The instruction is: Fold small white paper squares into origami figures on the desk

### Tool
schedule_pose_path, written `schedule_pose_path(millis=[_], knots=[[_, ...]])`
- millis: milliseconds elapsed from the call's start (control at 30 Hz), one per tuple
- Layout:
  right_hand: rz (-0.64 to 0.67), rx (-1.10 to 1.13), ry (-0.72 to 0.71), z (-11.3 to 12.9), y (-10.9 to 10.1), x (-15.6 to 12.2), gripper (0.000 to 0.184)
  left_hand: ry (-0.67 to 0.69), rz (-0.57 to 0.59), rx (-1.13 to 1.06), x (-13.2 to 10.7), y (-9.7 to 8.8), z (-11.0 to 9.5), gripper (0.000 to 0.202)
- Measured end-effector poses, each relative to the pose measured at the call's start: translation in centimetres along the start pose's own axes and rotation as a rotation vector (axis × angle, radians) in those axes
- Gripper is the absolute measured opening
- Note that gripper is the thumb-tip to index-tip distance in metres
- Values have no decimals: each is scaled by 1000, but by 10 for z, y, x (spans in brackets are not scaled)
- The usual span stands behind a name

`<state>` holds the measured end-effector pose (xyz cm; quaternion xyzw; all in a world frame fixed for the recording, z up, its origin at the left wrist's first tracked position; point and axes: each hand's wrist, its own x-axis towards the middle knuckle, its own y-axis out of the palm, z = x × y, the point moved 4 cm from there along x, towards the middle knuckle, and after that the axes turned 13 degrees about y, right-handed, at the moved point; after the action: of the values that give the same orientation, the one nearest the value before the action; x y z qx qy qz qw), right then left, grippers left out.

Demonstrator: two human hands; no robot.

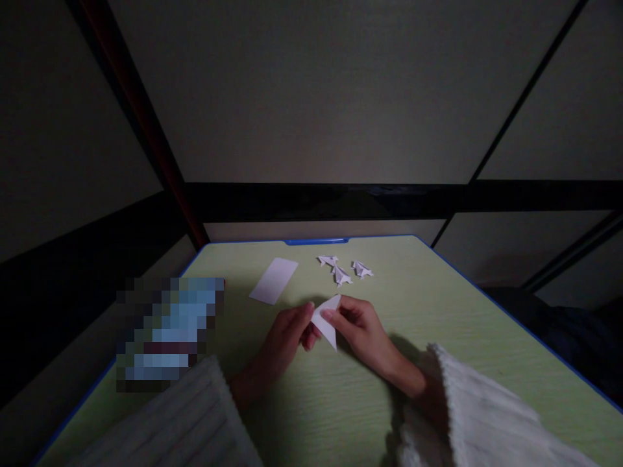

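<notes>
Pixelated object [170, 331], perhaps a screen, sleeves [491, 415] cropped below, folded paper [330, 332] partly covered

Table [418, 292]: pale green, wood-grain top, blue edging, raised blue lip [316, 242] at far side
Wall [321, 91]: large grey panels, black horizontal band [321, 202] behind table
Left post [141, 110]: dark red, slanting in view
Right side: dark heap [574, 337], unclear
Light: dim, tabletop brightest, corners near black
</notes>
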<state>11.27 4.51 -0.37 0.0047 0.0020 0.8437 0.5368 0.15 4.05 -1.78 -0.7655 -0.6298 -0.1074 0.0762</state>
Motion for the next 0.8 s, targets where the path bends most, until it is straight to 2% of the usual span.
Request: schedule_pose_path(millis=[167, 333, 400, 533, 600, 700, 800], knots=[[97, 73, 61, -3, 2, 4, 30, 56, 53, 112, 0, 3, -14, 34], [151, 165, 97, -9, 4, 6, 28, 63, 73, 143, 0, 3, -17, 32], [87, 147, 112, -10, 1, 6, 28, 64, 64, 146, 0, 3, -17, 31], [-255, -61, 34, 0, -13, 2, 29, 89, -27, 193, 1, -3, -19, 30], [-309, -180, -16, 6, -13, 0, 29, 91, -66, 221, 2, -5, -19, 29], [-174, -268, -20, 7, -6, -3, 30, 70, -21, 184, 1, -2, -18, 27], [29, -252, 0, 3, 3, -5, 29, 17, 116, 29, -1, 5, -13, 26]])
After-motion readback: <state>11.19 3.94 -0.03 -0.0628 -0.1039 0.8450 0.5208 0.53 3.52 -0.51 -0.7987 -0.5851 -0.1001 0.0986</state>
